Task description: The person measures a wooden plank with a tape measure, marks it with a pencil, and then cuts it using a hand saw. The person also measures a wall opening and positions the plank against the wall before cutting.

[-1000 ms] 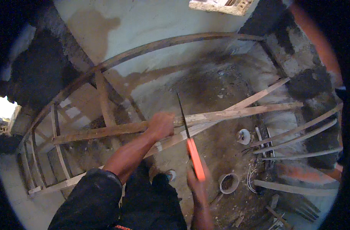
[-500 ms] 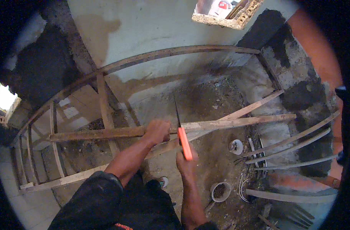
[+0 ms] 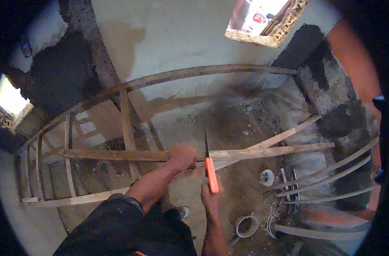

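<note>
My right hand (image 3: 211, 194) is closed round the orange handle of a handsaw (image 3: 211, 175). Its thin dark blade points away from me and lies across a wooden batten (image 3: 271, 152), just right of my other hand. With fingers wrapped over the batten, my left hand (image 3: 182, 157) grips it beside the blade. The batten rests across a wooden frame (image 3: 169, 78), over one upright and the near rail (image 3: 96, 197). Whether the blade has cut into the wood cannot be made out.
A round bucket (image 3: 246, 226) and a smaller white container (image 3: 266, 177) stand on the dirty floor to the right. Several long pale strips (image 3: 326, 187) lean against the right wall. A coil of white cable (image 3: 271, 225) lies near the bucket. An opening (image 3: 262, 25) pierces the far wall.
The whole view has shifted, so the scene sits lower and slightly right. Both hands keep their hold on the batten and the saw; the saw stays at the same place on the wood.
</note>
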### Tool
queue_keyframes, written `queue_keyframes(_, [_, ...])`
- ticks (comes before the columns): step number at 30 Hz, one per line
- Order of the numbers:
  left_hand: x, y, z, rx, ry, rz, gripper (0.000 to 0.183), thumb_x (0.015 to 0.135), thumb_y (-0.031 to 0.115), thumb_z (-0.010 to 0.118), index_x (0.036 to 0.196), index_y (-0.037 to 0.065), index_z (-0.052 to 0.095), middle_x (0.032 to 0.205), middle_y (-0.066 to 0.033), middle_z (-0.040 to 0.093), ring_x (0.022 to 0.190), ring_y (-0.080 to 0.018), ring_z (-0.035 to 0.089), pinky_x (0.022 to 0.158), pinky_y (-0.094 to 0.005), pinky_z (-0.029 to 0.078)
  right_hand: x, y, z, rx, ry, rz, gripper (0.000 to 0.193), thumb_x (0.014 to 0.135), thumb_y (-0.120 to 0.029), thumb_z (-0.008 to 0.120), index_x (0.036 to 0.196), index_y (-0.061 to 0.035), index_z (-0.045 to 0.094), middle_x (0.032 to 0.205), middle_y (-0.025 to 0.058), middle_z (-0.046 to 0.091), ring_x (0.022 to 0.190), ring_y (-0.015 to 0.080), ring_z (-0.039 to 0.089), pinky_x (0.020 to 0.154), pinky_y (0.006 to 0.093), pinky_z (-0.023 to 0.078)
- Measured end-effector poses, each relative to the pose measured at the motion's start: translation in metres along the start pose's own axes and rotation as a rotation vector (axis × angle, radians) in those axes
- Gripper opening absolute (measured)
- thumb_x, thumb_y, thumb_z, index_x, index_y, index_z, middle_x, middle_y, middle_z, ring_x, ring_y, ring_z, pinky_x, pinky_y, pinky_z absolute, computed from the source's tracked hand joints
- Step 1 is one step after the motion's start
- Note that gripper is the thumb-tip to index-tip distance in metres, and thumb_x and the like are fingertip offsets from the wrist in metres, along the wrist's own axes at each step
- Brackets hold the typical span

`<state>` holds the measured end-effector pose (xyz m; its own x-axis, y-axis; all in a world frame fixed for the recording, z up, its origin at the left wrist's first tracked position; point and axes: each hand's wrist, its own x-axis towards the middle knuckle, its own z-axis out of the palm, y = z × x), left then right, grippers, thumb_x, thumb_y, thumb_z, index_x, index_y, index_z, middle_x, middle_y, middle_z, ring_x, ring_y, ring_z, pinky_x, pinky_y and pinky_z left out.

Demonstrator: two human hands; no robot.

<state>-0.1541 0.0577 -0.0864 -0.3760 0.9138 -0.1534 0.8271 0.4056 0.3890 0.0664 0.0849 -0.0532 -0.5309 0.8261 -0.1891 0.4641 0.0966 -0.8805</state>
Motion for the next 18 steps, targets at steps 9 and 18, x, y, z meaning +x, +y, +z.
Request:
queue_keyframes(9, [0.007, 0.008, -0.007, -0.082, -0.160, -0.137, 0.031, 0.072, 0.018, 0.073, 0.098, 0.001, 0.066, 0.095, -0.0269, 0.069, 0.095, -0.0436, 0.067, 0.082, -0.0558, 0.053, -0.047, 0.039, -0.017, -0.034, 0.072, -0.109, 0.041, 0.080, -0.004, 0.063, 0.121, 0.0020, 0.062, 0.088, 0.0095, 0.062, 0.075, 0.0198, 0.058, 0.070, 0.0322, 0.049])
queue_keyframes(18, [0.016, -0.005, 0.010, -0.003, -0.178, -0.091, 0.032, 0.069, 0.023, 0.077, 0.095, 0.003, 0.072, 0.094, -0.0240, 0.071, 0.090, -0.0430, 0.069, 0.080, -0.0506, 0.055, -0.143, 0.010, -0.056, -0.333, 0.053, 0.051, 0.040, 0.082, -0.005, 0.061, 0.122, -0.0012, 0.063, 0.086, 0.0130, 0.065, 0.076, 0.0250, 0.064, 0.073, 0.0360, 0.053])
